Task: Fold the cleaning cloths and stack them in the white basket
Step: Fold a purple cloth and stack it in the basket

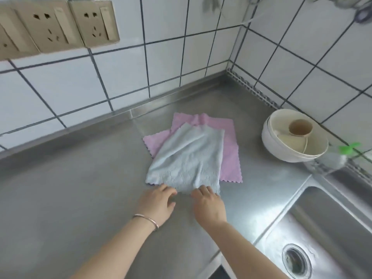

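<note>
**Open steel to the left, clutter to the right**

Wide bare tabletop [70,178] runs left of the blue cloth [187,158] and pink cloths [229,150], plenty of passage there. On the right, a white bowl [281,146] stands near the tiled wall [312,81], the sink [322,228] drops away just below it. Behind the cloths, the wall closes things off.

One view only, head-worn, wide-angle. Looks forward and steeply down onto a steel counter [60,198] from close above. Faces the tiled wall corner [228,63], which sits upper right of centre. Forearms enter from the bottom edge. Sink [322,228] cut off at lower right, sockets [50,25] at upper left. Straight lines bow toward the edges.
</note>
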The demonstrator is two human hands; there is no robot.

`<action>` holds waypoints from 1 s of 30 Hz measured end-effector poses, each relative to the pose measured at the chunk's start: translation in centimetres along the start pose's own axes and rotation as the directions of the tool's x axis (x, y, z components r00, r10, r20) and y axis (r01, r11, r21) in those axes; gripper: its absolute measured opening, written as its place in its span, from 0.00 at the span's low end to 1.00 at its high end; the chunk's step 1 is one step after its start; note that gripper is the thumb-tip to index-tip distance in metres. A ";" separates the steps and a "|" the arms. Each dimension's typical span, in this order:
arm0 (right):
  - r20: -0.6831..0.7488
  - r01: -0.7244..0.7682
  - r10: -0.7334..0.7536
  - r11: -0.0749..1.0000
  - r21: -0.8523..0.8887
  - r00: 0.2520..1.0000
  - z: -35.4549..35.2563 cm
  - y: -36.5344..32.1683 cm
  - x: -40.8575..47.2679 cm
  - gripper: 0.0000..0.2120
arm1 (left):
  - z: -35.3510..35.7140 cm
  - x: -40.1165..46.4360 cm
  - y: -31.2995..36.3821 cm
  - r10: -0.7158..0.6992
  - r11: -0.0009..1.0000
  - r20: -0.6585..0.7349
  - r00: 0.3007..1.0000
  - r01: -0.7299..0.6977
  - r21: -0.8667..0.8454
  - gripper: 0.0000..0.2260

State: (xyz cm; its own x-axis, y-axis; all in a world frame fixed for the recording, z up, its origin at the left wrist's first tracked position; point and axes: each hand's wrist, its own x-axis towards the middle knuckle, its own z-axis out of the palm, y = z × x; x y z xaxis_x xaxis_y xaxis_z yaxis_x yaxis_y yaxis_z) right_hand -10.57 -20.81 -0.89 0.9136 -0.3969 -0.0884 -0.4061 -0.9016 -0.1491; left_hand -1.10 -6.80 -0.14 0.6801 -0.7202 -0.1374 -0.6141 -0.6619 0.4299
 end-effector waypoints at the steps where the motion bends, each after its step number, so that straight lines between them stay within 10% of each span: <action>1: 0.006 0.042 -0.042 0.999 -0.030 0.999 0.6 0.9 0.5 0.17 | 0.8 0.8 0.5 0.034 0.999 -0.043 0.998 -0.033 0.038 0.14; 7: -0.082 0.258 -0.266 0.961 -0.095 0.960 2.1 3.3 2.7 0.21 | 4.2 3.2 1.8 0.083 0.982 -0.072 0.994 -0.070 0.173 0.25; 10: -0.194 0.248 -0.258 0.966 -0.076 0.946 2.3 4.2 3.7 0.05 | 4.4 4.1 2.1 0.050 0.990 -0.060 0.997 -0.042 0.134 0.26; 18: -0.331 0.318 -0.238 0.924 0.213 0.913 -3.0 5.2 6.1 0.10 | 3.1 5.5 2.5 -0.001 0.993 -0.244 0.970 0.030 0.113 0.18; 25: -0.455 0.528 -0.392 0.820 0.222 0.800 -17.0 3.5 9.4 0.08 | -5.3 3.2 -0.8 -0.395 0.914 -0.504 0.768 0.270 -0.304 0.22; 30: -0.408 0.485 -0.329 0.788 0.378 0.852 -23.9 -0.7 11.0 0.07 | -14.8 0.1 -4.2 -0.464 0.869 -0.596 0.656 0.207 -0.449 0.12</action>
State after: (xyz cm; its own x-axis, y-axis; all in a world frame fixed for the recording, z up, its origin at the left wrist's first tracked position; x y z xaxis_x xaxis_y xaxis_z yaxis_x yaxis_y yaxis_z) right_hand 0.31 -28.66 21.76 0.9201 -0.1119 0.3754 0.1154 -0.8383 -0.5329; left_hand 7.53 -1.01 11.23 0.9693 -0.0414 0.2423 -0.2134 -0.6311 0.7458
